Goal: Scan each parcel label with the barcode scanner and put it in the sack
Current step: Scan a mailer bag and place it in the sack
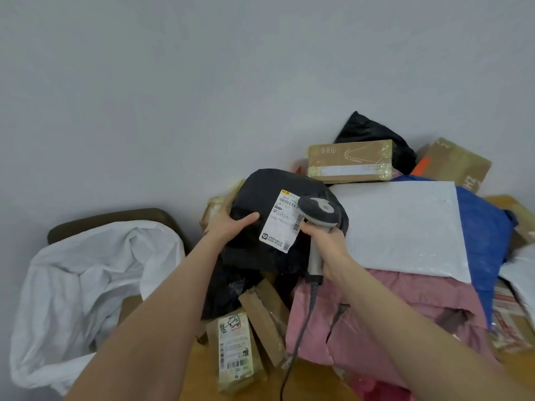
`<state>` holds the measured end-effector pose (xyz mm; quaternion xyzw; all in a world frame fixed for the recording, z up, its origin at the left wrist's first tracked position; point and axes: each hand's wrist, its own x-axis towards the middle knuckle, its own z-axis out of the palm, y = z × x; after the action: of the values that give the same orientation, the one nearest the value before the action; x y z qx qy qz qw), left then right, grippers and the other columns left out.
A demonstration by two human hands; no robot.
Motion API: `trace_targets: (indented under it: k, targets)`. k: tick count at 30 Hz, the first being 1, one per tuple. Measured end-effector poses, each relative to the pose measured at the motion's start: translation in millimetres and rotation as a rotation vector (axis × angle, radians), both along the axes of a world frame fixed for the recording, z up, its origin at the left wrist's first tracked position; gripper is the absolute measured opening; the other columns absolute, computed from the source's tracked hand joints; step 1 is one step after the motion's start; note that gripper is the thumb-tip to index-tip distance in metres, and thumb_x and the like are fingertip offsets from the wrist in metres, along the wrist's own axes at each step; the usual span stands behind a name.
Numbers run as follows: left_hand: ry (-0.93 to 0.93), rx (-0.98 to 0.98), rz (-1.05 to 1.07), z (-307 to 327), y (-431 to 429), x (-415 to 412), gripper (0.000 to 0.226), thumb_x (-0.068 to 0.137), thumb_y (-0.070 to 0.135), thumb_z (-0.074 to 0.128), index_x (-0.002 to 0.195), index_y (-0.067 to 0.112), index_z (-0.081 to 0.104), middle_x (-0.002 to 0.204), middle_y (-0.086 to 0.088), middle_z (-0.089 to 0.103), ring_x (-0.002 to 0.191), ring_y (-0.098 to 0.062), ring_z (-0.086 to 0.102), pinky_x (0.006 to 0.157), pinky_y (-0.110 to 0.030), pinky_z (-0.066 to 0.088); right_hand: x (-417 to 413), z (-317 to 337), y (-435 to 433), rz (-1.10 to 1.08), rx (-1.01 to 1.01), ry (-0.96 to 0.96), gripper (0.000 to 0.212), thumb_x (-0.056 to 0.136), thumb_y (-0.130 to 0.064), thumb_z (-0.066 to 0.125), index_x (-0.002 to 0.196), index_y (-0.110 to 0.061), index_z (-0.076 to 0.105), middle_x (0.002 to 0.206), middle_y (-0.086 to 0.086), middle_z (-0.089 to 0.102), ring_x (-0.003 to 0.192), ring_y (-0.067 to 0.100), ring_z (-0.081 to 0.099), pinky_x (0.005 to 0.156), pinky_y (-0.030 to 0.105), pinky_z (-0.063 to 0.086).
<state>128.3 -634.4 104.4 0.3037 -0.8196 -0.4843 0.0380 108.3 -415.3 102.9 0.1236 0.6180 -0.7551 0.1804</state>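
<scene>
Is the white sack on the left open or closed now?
Open. The mouth of the white sack is spread wide, and its inner folds show.

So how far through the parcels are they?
Early, it seems. The white sack shows maybe one brown box inside. In hand: the left hand holds a black parcel while the right hand aims the scanner at its label. Left: the pink bag, white mailer, taped box and others piled.
</scene>
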Motion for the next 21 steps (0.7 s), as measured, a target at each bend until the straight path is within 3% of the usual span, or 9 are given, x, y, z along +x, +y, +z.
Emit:
trace_targets:
  k: [3,5,11,16,19,21]
  targets:
    - [-0.012,0.033,0.006,2,11,3,0.057,0.070,0.038,0.083,0.115,0.009,0.061,0.110,0.002,0.064,0.097,-0.014,0.060,0.082,-0.027,0.047,-1,-1,-1,0.006,0.000,-0.010,0.030,0.076,-0.016,0.080,0.103,-0.013,0.067,0.106,0.007,0.071,0.101,0.026,0.067,0.095,0.046,0.052]
    - [-0.017,0.058,0.034,6,15,5,0.037,0.076,0.028,0.080,0.104,0.011,0.060,0.100,0.001,0.060,0.089,-0.013,0.055,0.074,-0.025,0.042,-1,-2,-2,0.022,0.010,-0.014,0.039,0.074,-0.019,0.081,0.110,-0.010,0.067,0.105,0.007,0.072,0.099,0.027,0.067,0.094,0.047,0.053]
    - [-0.016,0.171,0.011,23,8,22,0.038,0.087,0.010,0.069,0.124,0.006,0.062,0.108,-0.003,0.064,0.092,-0.015,0.059,0.074,-0.024,0.046,6,7,-5,0.049,-0.033,0.006,0.037,0.076,-0.012,0.080,0.111,-0.007,0.067,0.103,0.008,0.073,0.096,0.025,0.069,0.092,0.043,0.054]
    - [-0.082,0.254,-0.015,31,-7,50,0.019,0.090,-0.001,0.056,0.104,0.009,0.063,0.114,-0.018,0.065,0.092,-0.023,0.063,0.081,-0.033,0.054,21,22,-9,0.118,-0.083,0.070,0.029,0.081,-0.008,0.075,0.108,-0.009,0.065,0.098,0.006,0.072,0.082,0.016,0.069,0.067,0.028,0.056]
    - [-0.112,0.440,-0.026,36,6,58,0.023,0.090,0.024,0.063,0.111,0.016,0.058,0.116,-0.009,0.063,0.102,-0.024,0.061,0.093,-0.042,0.050,34,23,-21,0.148,-0.073,0.073,0.035,0.081,-0.009,0.076,0.114,-0.007,0.065,0.106,0.010,0.072,0.093,0.022,0.069,0.086,0.038,0.056]
    - [-0.143,0.467,-0.002,33,13,57,0.058,0.073,0.054,0.074,0.115,0.018,0.057,0.118,-0.005,0.063,0.108,-0.026,0.061,0.094,-0.044,0.049,42,22,-28,0.166,-0.079,0.065,0.030,0.082,-0.009,0.075,0.111,-0.008,0.066,0.101,0.006,0.071,0.089,0.018,0.067,0.080,0.033,0.056]
